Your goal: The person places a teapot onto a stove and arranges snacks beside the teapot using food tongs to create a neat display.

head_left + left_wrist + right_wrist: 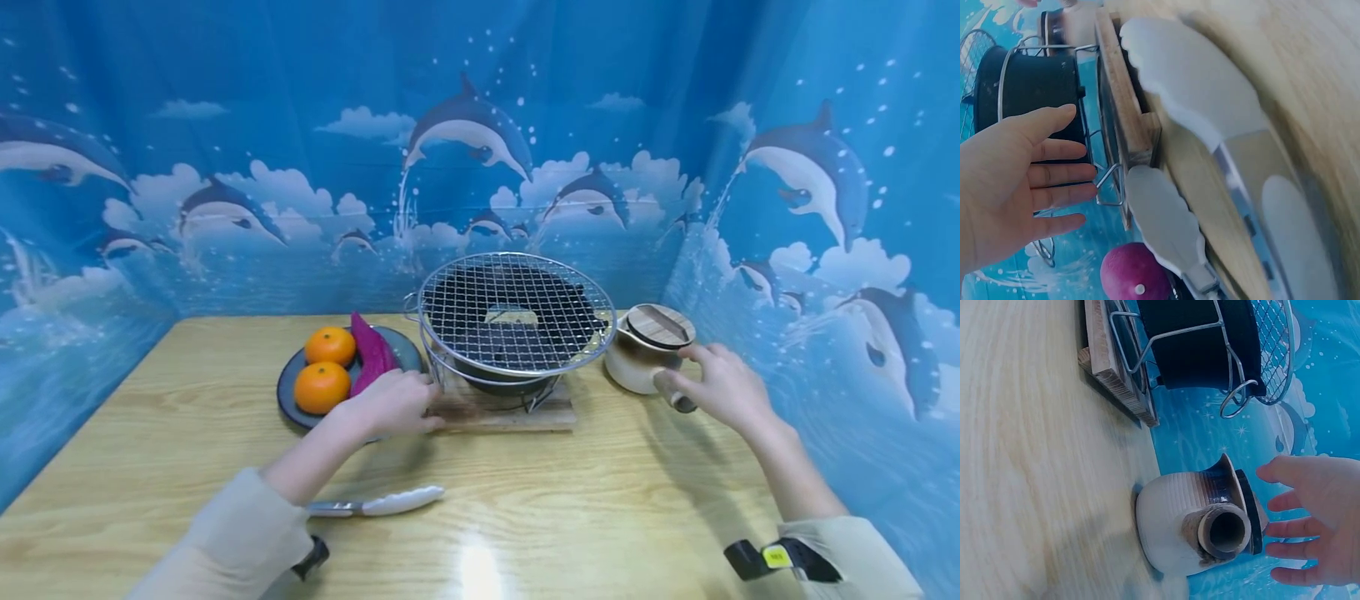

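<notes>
My left hand (397, 402) hovers between the dark plate (288, 408) and the wooden base of the grill, fingers spread and holding nothing. The grill is a black pot in a wire stand topped by a round wire mesh (517, 312). On the plate lie two oranges (322, 387) and a purple sweet potato (371, 354). Near the right side of the table, my right hand (723, 387) is beside a teapot (630, 367) with a wooden lid and a hollow side handle. In the right wrist view, its spread fingers are apart from the pot.
White-tipped tongs (401, 502) lie on the table in front of the plate. The grill stands on a wooden board (510, 419). A blue curtain (337, 167) printed with dolphins closes off the back and right side of the table.
</notes>
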Motion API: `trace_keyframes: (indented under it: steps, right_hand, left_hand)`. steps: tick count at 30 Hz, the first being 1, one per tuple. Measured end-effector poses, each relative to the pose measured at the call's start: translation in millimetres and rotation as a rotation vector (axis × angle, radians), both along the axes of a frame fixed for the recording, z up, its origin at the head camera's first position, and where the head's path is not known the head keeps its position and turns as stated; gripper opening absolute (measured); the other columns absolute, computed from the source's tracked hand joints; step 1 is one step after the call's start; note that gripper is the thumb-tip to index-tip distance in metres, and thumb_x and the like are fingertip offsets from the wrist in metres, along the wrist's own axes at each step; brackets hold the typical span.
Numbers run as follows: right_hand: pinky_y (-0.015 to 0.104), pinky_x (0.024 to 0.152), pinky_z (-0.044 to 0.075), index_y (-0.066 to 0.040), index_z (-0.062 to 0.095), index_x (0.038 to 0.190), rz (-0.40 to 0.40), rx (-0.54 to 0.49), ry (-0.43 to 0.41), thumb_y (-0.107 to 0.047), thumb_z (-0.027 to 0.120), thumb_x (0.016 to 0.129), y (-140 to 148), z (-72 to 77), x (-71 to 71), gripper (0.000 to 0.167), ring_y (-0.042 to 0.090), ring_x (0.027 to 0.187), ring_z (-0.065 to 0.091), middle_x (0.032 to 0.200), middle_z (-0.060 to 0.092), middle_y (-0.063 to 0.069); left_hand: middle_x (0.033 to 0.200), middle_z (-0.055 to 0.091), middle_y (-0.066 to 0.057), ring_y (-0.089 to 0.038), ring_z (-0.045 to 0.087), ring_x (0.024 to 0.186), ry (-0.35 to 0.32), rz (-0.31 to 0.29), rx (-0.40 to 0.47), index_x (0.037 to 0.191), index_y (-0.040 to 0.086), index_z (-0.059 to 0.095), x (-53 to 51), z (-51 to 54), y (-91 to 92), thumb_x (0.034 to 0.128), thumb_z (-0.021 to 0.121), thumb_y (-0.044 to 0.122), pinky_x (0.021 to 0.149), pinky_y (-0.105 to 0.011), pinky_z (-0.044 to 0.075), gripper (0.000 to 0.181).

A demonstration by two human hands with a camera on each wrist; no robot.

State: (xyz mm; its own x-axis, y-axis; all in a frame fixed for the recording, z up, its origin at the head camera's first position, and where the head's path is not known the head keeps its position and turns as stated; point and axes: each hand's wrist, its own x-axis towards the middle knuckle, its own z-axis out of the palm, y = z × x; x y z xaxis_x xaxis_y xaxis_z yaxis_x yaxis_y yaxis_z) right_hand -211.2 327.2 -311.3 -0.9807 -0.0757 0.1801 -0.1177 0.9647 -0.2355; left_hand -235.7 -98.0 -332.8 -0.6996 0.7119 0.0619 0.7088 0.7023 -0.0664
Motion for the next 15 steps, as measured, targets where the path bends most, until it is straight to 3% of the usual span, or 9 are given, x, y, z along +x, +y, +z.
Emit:
trace_keyframes:
  steps: [5,9,15]
  right_hand:
    - [0.060,0.068,0.042,0.000,0.052,0.123,-0.023,0.012,-0.043,-0.055,0.051,0.088,-3,-6.4,0.3,0.066,0.048,0.101,0.049,0.117,0.047,0.031]
    - [0.063,0.072,0.040,0.003,0.050,0.125,-0.040,0.019,-0.060,-0.053,0.048,0.090,-5,-12.5,0.0,0.066,0.051,0.105,0.047,0.120,0.045,0.032]
    - [0.066,0.079,0.037,0.006,0.045,0.127,-0.029,0.010,-0.050,-0.043,0.056,0.088,-4,-21.9,-1.3,0.064,0.054,0.106,0.044,0.122,0.042,0.035]
  left_hand:
    - [0.075,0.056,-0.001,-0.023,0.059,0.073,0.021,-0.035,-0.019,0.079,0.014,0.062,1.1,-7.8,3.6,0.0823,0.065,0.038,0.062,-0.039,0.046,0.024]
    - [0.072,0.054,0.002,-0.022,0.058,0.072,0.016,-0.046,-0.025,0.073,0.017,0.059,2.1,-10.9,5.5,0.0821,0.065,0.037,0.061,-0.038,0.044,0.023]
    - [0.070,0.051,0.002,-0.021,0.057,0.070,0.026,-0.055,-0.028,0.071,0.017,0.055,2.6,-13.2,8.2,0.0823,0.065,0.037,0.061,-0.039,0.043,0.026]
